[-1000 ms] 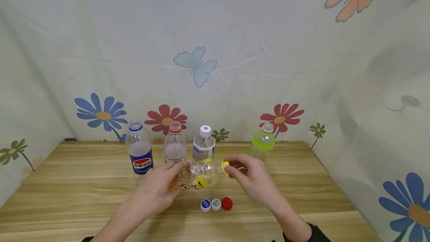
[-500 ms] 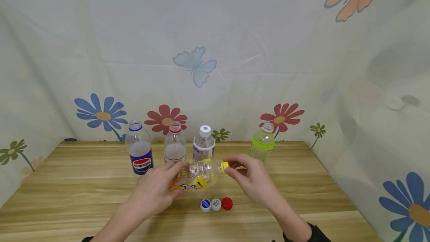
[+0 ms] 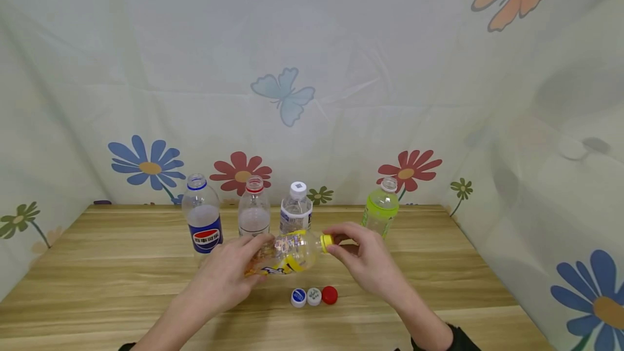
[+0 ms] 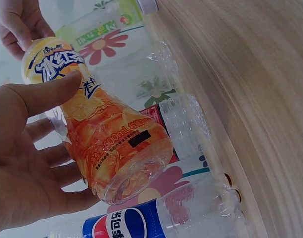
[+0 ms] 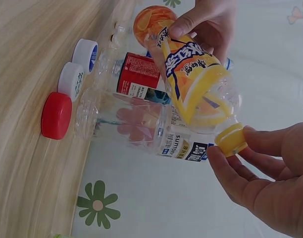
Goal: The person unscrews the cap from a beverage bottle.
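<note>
The iced tea bottle [image 3: 287, 253] lies almost level above the worktop [image 3: 122, 264], its yellow cap [image 3: 326, 241] pointing right, the left hand [image 3: 226, 275] grasping its body and the right hand [image 3: 365, 259] fingers [image 5: 230, 171] pinching the cap.

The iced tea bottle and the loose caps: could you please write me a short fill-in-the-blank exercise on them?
1. The left hand holds the iced tea bottle lying on its ____.
2. The right hand pinches the bottle's ____ cap.
3. Of the three loose caps on the wooden table, the red cap lies farthest ____.
4. The Pepsi bottle stands with ____ cap on it.

Missing words: side; yellow; right; no
</note>
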`<action>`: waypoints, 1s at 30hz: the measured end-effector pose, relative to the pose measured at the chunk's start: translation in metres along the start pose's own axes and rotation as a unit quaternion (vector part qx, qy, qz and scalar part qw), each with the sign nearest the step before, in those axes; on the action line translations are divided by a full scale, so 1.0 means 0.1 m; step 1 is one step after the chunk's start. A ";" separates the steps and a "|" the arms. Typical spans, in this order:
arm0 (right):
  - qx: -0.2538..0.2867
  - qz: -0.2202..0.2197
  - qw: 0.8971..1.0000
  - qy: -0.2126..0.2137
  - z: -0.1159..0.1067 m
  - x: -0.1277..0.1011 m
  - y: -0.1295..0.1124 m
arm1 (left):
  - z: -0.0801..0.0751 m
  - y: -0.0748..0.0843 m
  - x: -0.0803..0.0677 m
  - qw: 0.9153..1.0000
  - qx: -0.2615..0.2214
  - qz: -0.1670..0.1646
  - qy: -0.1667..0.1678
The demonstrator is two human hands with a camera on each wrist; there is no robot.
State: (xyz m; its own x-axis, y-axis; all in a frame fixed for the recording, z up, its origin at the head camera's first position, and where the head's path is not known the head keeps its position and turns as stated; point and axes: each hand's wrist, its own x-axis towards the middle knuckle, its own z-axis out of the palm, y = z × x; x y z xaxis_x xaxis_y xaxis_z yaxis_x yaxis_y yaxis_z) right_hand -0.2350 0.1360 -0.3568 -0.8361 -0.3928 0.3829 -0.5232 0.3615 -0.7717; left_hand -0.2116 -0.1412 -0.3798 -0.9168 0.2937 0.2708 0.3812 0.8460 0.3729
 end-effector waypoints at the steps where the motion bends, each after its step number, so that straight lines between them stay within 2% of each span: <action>1: 0.001 0.000 1.000 0.000 0.00 0.00 0.00 | 0.00 0.00 0.00 1.000 0.000 0.000 0.000; 30: 0.034 -0.011 0.999 0.001 0.01 0.00 -0.01 | 0.01 -0.02 0.01 1.000 -0.004 0.000 -0.003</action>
State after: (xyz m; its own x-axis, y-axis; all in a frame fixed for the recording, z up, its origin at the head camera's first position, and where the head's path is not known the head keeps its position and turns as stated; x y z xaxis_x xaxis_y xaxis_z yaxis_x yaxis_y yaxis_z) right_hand -0.2345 0.1353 -0.3567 -0.8243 -0.3993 0.4013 -0.5298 0.2942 -0.7955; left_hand -0.2135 -0.1424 -0.3810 -0.9175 0.2969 0.2648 0.3823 0.8421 0.3803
